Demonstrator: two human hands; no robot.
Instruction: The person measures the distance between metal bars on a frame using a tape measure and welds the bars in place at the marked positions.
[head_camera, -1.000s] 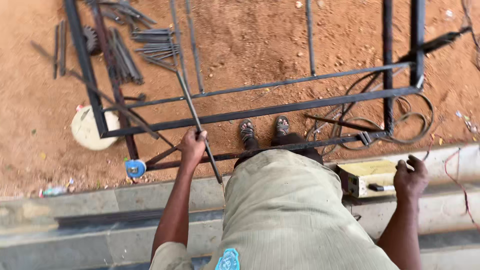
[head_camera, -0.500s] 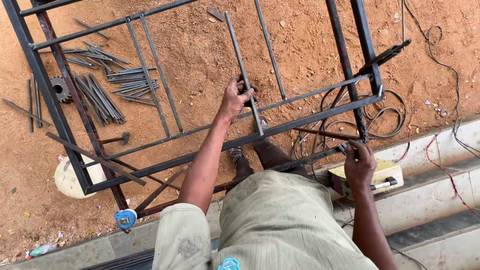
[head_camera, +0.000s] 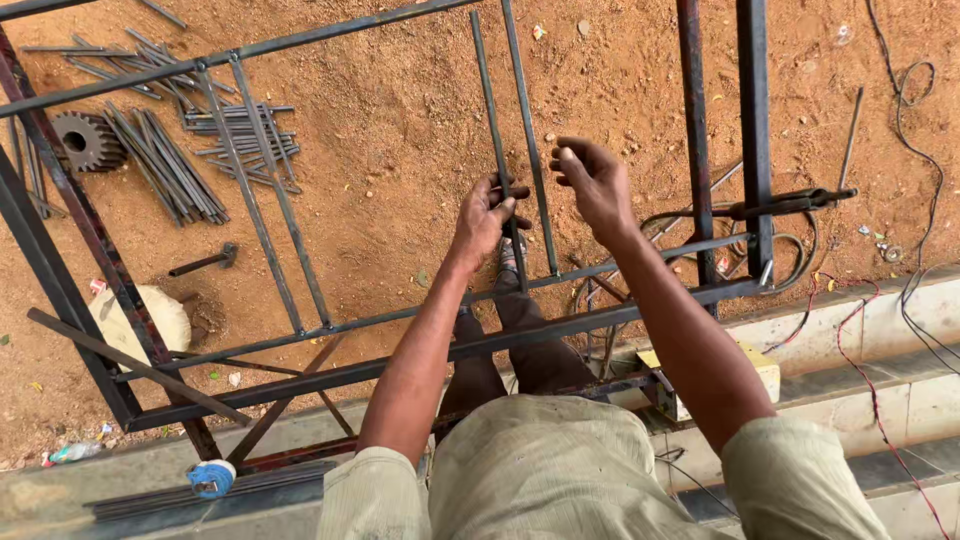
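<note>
Steel frame (head_camera: 620, 318) of dark bars lies flat on red dirt ground (head_camera: 400, 150), its near edge just before the concrete step (head_camera: 860, 340). Bundle of loose rods (head_camera: 170, 150) near the frame's far-left corner, gear wheel (head_camera: 85, 142) just beside it. Thin rod (head_camera: 490, 110) stands across the frame's near rail, mid-span. Left hand (head_camera: 487, 218): fingers curled around the thin rod. Right hand (head_camera: 592, 180): fingers bent, loosely together, holding nothing, just beside a second upright bar (head_camera: 530, 140). Small hammer (head_camera: 205, 261) lies inside the frame's left bay.
</note>
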